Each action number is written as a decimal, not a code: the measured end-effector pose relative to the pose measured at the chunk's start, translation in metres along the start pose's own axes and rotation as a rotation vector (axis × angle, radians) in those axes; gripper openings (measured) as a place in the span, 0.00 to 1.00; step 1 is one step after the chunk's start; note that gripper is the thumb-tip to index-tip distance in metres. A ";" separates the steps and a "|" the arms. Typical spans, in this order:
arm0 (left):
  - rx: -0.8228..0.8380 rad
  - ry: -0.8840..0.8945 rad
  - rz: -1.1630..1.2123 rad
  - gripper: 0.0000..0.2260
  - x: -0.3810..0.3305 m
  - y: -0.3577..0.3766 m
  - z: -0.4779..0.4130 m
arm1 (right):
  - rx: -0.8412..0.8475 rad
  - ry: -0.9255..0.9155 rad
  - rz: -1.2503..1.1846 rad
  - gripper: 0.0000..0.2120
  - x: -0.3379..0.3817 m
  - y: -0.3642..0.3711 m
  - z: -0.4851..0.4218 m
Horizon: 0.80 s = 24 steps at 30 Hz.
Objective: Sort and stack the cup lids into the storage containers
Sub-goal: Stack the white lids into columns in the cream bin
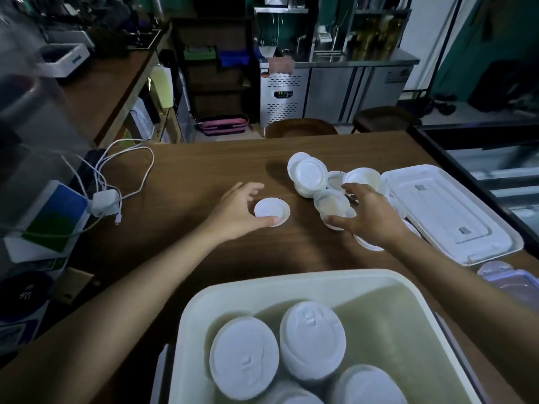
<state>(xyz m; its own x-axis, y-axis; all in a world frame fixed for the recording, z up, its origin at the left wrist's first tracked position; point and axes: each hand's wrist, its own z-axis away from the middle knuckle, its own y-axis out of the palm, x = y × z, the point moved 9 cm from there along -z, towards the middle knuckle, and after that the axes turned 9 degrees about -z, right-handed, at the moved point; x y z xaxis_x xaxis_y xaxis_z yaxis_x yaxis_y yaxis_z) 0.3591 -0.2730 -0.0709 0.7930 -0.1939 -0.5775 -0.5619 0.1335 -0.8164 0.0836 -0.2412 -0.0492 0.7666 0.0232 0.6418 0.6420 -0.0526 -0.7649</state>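
While the left hand arches half-open round a single lid on the desk, thumb touching its near rim, fingers clear of it, the right hand spreads over the loose pile at 1 o'clock; whether it has pinched the tilted lid there I cannot tell. A hasty rake could topple that leaning pile across the desk, or drop mismatched sizes onto the stacks in the storage container at 6 o'clock

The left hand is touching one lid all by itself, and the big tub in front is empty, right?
Not quite. The head view shows the tub holds stacks of lids. The left hand does touch one lid lying by itself.
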 end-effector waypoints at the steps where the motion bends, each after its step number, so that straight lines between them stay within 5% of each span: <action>1: 0.024 -0.035 -0.015 0.45 0.008 0.010 -0.005 | -0.004 0.024 0.016 0.45 -0.006 0.006 -0.005; 5: 0.072 -0.107 -0.056 0.58 0.027 0.037 -0.017 | -0.030 0.111 0.038 0.46 -0.024 0.020 -0.020; 12: 0.005 -0.020 -0.020 0.32 0.021 0.032 -0.024 | -0.105 0.095 0.030 0.41 -0.023 0.021 -0.025; 24: 0.089 0.216 0.101 0.38 -0.053 -0.059 0.067 | 0.043 -0.160 -0.338 0.33 0.082 -0.033 0.067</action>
<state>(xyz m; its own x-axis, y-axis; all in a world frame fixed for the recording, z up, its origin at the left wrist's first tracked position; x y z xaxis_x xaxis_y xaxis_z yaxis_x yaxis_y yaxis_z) 0.3667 -0.2052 0.0076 0.6599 -0.3773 -0.6498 -0.6049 0.2462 -0.7573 0.1257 -0.1704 0.0249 0.5018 0.1879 0.8443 0.8567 0.0269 -0.5151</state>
